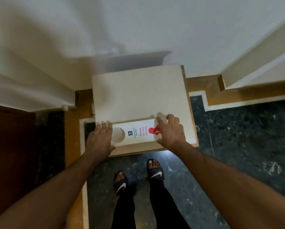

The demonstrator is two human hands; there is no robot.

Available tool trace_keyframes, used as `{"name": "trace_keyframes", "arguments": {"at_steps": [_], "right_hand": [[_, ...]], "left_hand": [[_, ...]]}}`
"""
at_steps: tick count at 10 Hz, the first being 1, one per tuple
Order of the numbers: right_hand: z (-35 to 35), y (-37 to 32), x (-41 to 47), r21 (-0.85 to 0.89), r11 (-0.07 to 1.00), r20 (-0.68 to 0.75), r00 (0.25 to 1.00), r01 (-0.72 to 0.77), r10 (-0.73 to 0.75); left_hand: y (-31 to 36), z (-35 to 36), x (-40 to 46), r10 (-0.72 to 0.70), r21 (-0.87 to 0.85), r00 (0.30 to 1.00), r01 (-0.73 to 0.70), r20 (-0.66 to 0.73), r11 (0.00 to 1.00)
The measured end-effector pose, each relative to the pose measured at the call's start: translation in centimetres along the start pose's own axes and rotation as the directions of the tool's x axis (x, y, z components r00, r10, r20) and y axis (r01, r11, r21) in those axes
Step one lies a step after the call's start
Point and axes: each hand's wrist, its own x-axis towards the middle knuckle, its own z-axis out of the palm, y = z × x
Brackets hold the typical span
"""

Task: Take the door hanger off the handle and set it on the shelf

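The white door hanger (pixel 135 133) with red "Please do not disturb" print lies flat near the front edge of the cream shelf top (pixel 138 95), its round hole toward the left. My left hand (pixel 100 139) rests flat at the hanger's hole end, fingers stretched out. My right hand (pixel 170 131) sits over the other end, fingers spread and touching the card and shelf. Neither hand is closed around the hanger.
The shelf juts out from a white wall (pixel 155 30) and has a wooden edge. A dark wooden door (pixel 9 146) stands at the left. Below is dark speckled stone floor (pixel 245 138), with my feet in black sandals (pixel 155 169) close to the shelf.
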Motion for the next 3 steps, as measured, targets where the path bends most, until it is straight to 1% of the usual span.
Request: {"name": "trace_keyframes", "arguments": {"at_steps": [1,2,3], "right_hand": [[3.1,0.1,1.4,-0.027,0.999,0.042,0.998,-0.034,0.035],[4.3,-0.2,1.4,-0.025,0.998,0.088,0.995,-0.050,0.052],[4.3,-0.5,1.4,0.011,0.995,0.070,0.993,-0.100,0.099]], "left_hand": [[-0.3,2.6,2.0,-0.021,0.047,0.997,0.018,0.076,0.999],[-0.7,3.0,2.5,-0.024,0.064,0.987,0.014,0.158,0.998],[-0.4,1.9,2.7,0.027,0.103,0.991,-0.040,0.129,0.994]]}}
